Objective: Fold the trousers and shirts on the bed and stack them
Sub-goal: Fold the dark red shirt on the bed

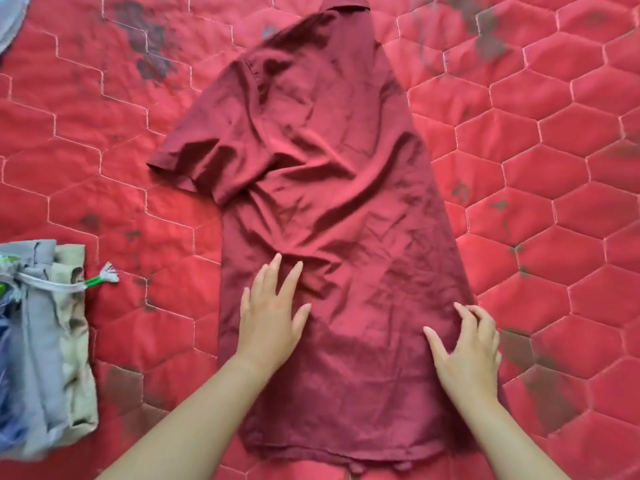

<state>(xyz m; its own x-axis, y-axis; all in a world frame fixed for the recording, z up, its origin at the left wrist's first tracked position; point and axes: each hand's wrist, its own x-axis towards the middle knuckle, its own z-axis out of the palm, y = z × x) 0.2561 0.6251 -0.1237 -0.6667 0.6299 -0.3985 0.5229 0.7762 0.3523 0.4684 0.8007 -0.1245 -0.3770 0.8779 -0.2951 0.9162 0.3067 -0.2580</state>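
We see the shirt [322, 202] lying flat on the bed [554, 168], collar at the far end, hem nearest us, one sleeve extending left. Our left hand [268, 323] rests flat on the shirt's lower left part; our right hand [465, 355] rests on its lower right edge. A stack of folded garments [45, 344] lies on the bed, well left of the shirt.

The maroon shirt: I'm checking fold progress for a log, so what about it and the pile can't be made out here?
Head view:
- maroon shirt: collar cut off by top edge; right sleeve hidden, apparently folded under.
- folded pile: cut off by left edge, blurred; garment count unclear.
- right hand: fingertips curled, grip on the fabric unclear.
- left hand: rests flat.
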